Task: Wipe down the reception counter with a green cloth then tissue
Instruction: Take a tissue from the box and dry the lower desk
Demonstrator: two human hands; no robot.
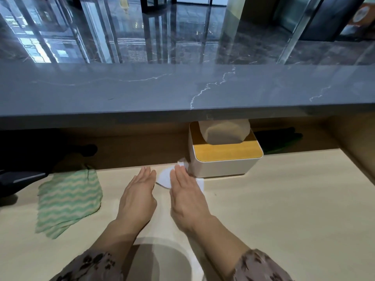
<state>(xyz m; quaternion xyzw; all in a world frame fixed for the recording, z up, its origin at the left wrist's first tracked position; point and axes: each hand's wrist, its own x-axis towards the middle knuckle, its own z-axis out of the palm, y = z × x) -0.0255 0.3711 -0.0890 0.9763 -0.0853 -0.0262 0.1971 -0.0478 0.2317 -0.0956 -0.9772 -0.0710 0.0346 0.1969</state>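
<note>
I see the tissue (164, 178) on the desk (284, 209), partly under the fingers (179, 176) of my right hand (187, 196), just right of my left hand (138, 196) fingertips. The tissue box (225, 166) stands just beyond the right fingers, the cloth (69, 199) left of the left ones, the counter (162, 90) behind and above.

Lobby reception desk: raised marble counter (182, 88), polished floor (142, 27) beyond.

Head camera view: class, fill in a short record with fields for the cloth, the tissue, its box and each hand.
tissue box: white, wooden lid, at the back of the pale desk
green cloth: lies on the desk at far left, untouched
tissue: flat on the desk, by the box's front left corner
right hand: flat on the tissue, fingers straight
left hand: flat, fingers straight, just left of the tissue
</note>
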